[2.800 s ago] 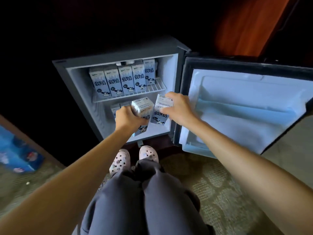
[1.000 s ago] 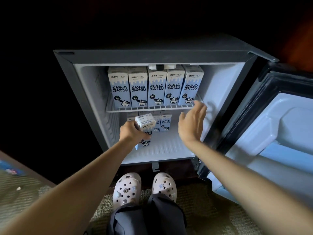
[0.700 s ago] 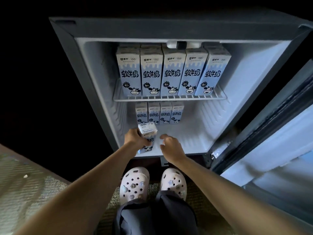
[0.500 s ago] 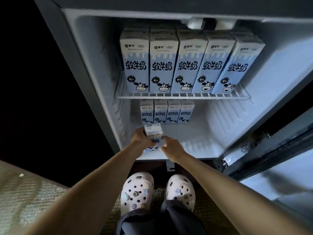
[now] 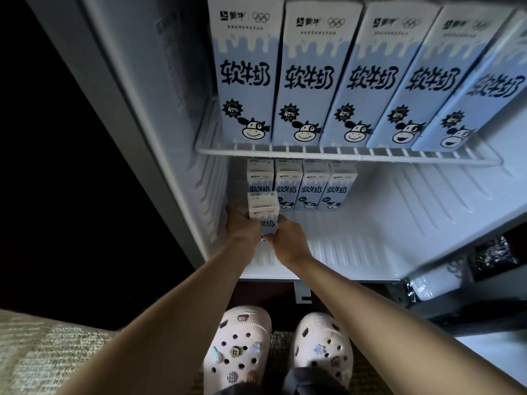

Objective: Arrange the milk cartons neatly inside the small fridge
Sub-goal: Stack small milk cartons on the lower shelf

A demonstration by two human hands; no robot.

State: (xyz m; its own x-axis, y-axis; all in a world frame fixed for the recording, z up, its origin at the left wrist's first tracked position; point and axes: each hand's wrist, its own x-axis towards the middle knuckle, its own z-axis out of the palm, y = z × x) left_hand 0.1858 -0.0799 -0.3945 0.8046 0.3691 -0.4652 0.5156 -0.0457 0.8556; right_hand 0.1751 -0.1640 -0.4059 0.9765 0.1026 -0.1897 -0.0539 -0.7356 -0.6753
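Observation:
A small open fridge point(image 5: 176, 115) fills the view. Several blue-and-white milk cartons point(image 5: 305, 78) stand in a row on its wire shelf point(image 5: 342, 153). Below, several more cartons point(image 5: 310, 189) line the back of the fridge floor. One carton point(image 5: 263, 209) stands upright at the floor's left, in front of that row. My left hand point(image 5: 242, 225) grips its left side and my right hand point(image 5: 288, 238) grips its right side. Its lower front is hidden by my fingers.
The fridge floor point(image 5: 385, 240) lies bare to the right of the held carton. The open door's edge point(image 5: 470, 280) shows at lower right. My feet in white clogs point(image 5: 279, 352) stand on patterned carpet point(image 5: 42, 352) just in front of the fridge.
My right hand let go of its carton in the back row and came to the carton that my left hand holds. The view moved much closer to the fridge and the carton went deeper in, at the left.

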